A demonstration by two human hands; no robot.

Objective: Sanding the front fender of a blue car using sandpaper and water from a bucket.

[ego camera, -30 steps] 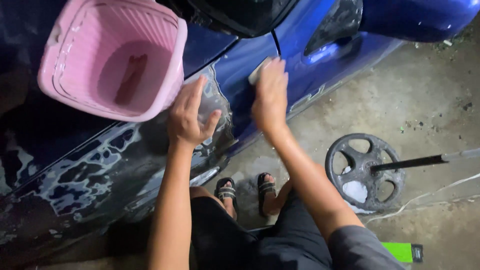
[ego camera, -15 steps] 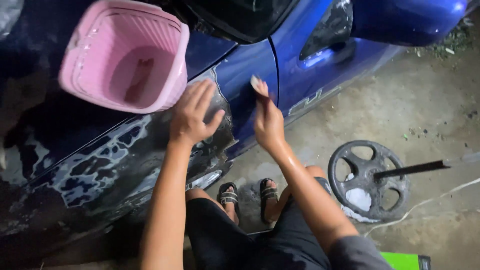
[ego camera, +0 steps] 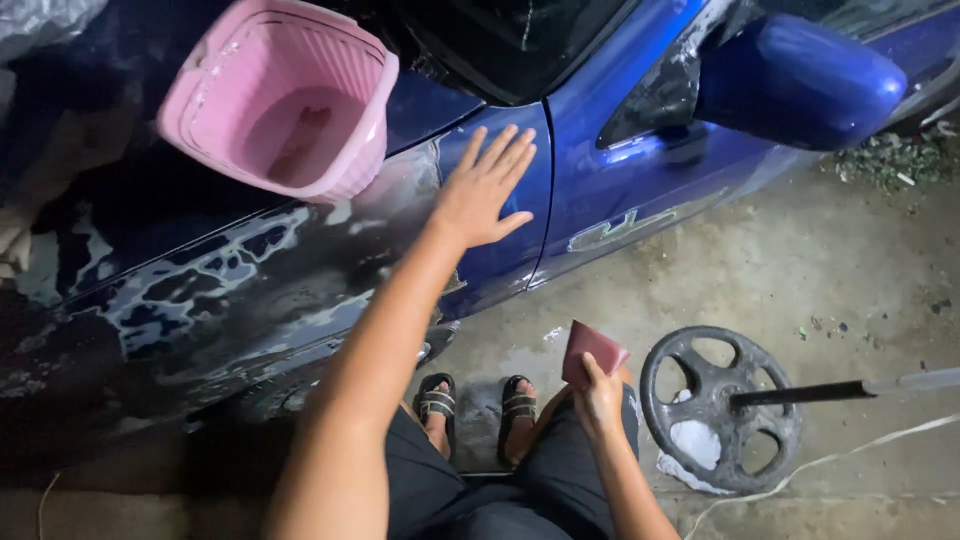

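Observation:
My left hand (ego camera: 483, 190) lies flat with fingers spread on the wet blue car fender (ego camera: 500, 260), close to the door seam. My right hand (ego camera: 598, 392) is down by my knee, gripping a small reddish-brown sanding pad (ego camera: 590, 350) away from the car. The fender to the left of my left hand is dull, with patchy grey and white sanded areas (ego camera: 230, 290).
A pink plastic basket (ego camera: 280, 100) with water in it sits on the car's hood. A blue side mirror (ego camera: 800, 80) juts out at upper right. A black wheel (ego camera: 720, 410) with a rod lies on the wet concrete by my sandalled feet (ego camera: 475, 405).
My right hand has come off the car panel and dropped to my knee with the pad. My left hand has slid right along the fender toward the door seam.

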